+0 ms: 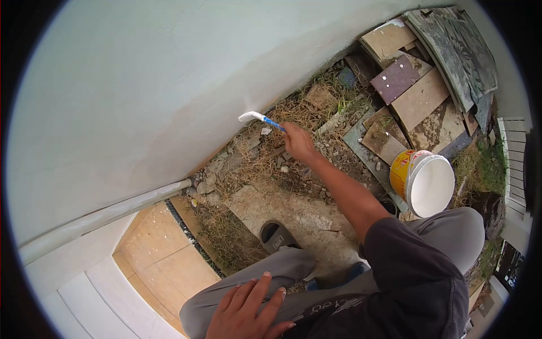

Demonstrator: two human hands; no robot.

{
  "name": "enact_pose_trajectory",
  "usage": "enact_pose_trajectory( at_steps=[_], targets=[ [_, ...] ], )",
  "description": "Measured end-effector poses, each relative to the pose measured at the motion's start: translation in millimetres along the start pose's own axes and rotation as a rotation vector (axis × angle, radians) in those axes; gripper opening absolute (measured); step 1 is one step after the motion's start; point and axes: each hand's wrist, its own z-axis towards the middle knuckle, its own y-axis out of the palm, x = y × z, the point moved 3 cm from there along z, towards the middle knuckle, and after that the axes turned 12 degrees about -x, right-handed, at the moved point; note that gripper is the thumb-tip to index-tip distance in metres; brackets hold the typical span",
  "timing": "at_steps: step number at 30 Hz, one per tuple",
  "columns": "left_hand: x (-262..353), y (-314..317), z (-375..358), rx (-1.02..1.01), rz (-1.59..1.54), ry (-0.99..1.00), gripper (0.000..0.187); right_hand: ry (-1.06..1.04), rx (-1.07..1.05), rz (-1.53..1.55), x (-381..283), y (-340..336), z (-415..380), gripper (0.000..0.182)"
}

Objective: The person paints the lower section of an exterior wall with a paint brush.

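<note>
White on the head, blue on the handle: slim paintbrush (262, 117), gripped in the right hand (299, 146), fingers wrapped round the handle, bristles aimed at 10 o'clock. Head is at the foot of the pale, smooth painted wall (141, 85); can't tell from this angle if bristles actually touch it.

Left hand (248, 311) is at 6 o'clock in the view, palm down on the grey-trousered left thigh (276, 271), fingers loosely spread, grasping nothing.

From the right hand: round white plastic bucket with yellow-and-red label (402, 169) at about 3:30, beside the grey-trousered right knee (466, 229). Loose pile of tan and maroon flat tiles (418, 104) at 2. Long white round pipe (107, 216) along the wall foot at 8. Grey open-toed slipper (275, 240) between 6 and 7.

Risks:
- Bristles pick up grit: head sits just beside dry straw-coloured grass (265, 161) and rubble; a low dip would do it.
- Bucket knocked over: right knee swinging outward, or uneven ground under it.
- Drips on the debris: overloaded bristles, slow carry from the bucket.
- Tiles sliding: stacked askew, so an elbow bump could shift them.
- Lost footing: broken, littered ground under the slipper.
</note>
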Motion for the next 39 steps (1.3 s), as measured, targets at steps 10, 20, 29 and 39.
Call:
enact_pose_trajectory(
  at_steps=[10, 20, 29, 39],
  targets=[
    [16, 0, 9, -0.045, 0.067, -0.019, 0.057, 0.221, 0.714, -0.068, 74, -159, -11, 0.018],
    [35, -10, 17, -0.027, 0.063, -0.044, 0.056, -0.085, 0.393, 0.063, 39, -153, -25, 0.024],
    [38, -12, 23, 0.004, 0.081, -0.054, 0.058, 0.178, 0.854, -0.075, 102, -312, 18, 0.019],
    [34, -13, 23, -0.014, 0.047, -0.06, 0.057, 0.628, 1.044, -0.105, 133, -427, 45, 0.02]
  ],
)
